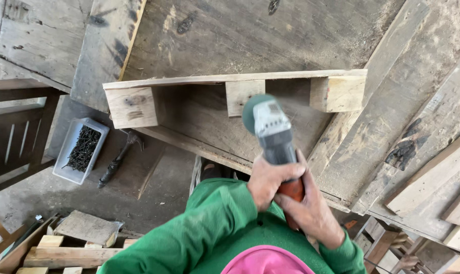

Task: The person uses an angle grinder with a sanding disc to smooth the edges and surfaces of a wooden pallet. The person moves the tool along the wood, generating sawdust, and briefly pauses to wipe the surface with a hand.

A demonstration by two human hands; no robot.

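Observation:
Both my hands grip an angle grinder [272,133] with a grey head and an orange-red handle. My left hand [268,180] wraps the body just behind the head. My right hand [311,210] holds the handle lower down. The round disc [250,112] is against the middle wooden block [238,92] of a pallet [230,78] that stands on its edge in front of me. Fine dust drifts off to the right of the disc. Green sleeves cover both my arms.
A white tray of dark nails [80,149] and a claw hammer [119,157] lie on the concrete floor at left. Worn planks [407,127] lean at right. Stacked wood blocks [72,248] sit at bottom left, more offcuts [392,248] at bottom right.

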